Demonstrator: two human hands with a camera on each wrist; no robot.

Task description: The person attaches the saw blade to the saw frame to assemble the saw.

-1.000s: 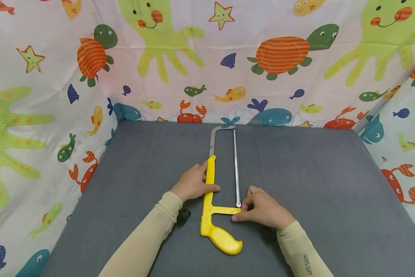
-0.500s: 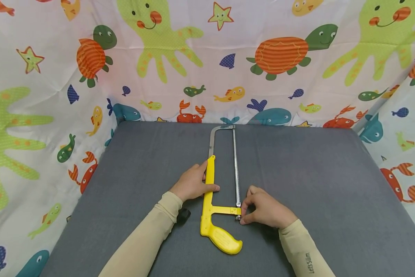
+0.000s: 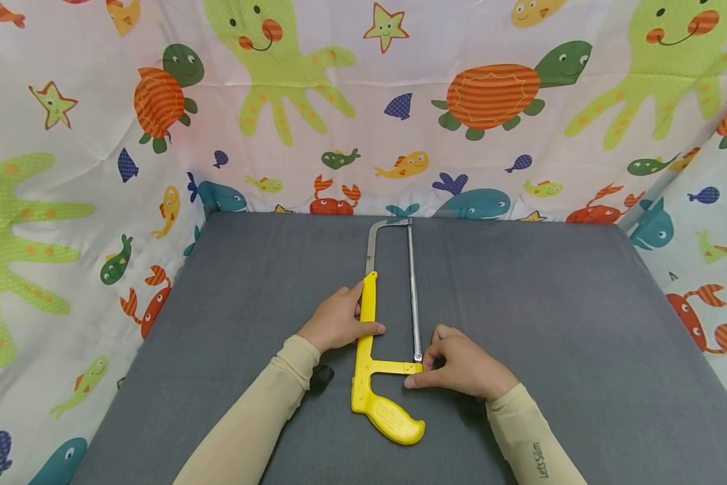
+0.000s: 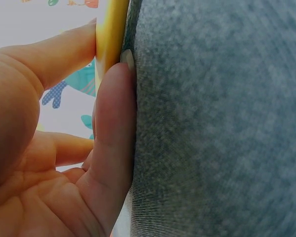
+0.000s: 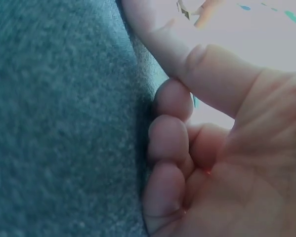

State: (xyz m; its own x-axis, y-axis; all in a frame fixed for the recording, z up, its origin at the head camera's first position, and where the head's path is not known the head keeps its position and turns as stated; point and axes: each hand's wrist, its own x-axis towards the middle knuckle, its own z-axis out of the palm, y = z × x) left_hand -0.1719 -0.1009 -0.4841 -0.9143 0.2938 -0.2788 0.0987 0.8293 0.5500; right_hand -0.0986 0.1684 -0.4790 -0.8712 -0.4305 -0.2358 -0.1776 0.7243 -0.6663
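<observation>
1. So, here we have a yellow-and-silver metal hacksaw [image 3: 363, 357] lying on its side on a dark grey cloth-covered table [image 3: 248, 289]; its curved grey metal bow [image 3: 372, 246] reaches almost to the far edge, and its bulbous yellow handle [image 3: 393, 421] sits nearest us.

2. Over on the left, we see the left hand [image 3: 335, 321] clamped on the frame's long yellow arm, thumb across the top, fingers at the far side. A good place to steady it, we judge: rigid, broad enough, well away from the blade.

3. Across to the right hand [image 3: 463, 364]: fingers curled in, thumb and forefinger pinched at the blade-side end of the short yellow crossbar [image 3: 395, 368]. Exactly what sits between those tips, we cannot tell; they hide it.

4. Weight? We reckon moderate, easily lifted, with most of the heft toward the handle. The yellow surfaces look smooth, so dry fingers should hold, damp ones might slide.

5. Now the thin silver metal blade [image 3: 414, 296], straight from bow to crossbar: probably springy and rather brittle if twisted. Teeth are too small to make out, but we'd keep skin off it. For lifting, we'd take the handle.
</observation>
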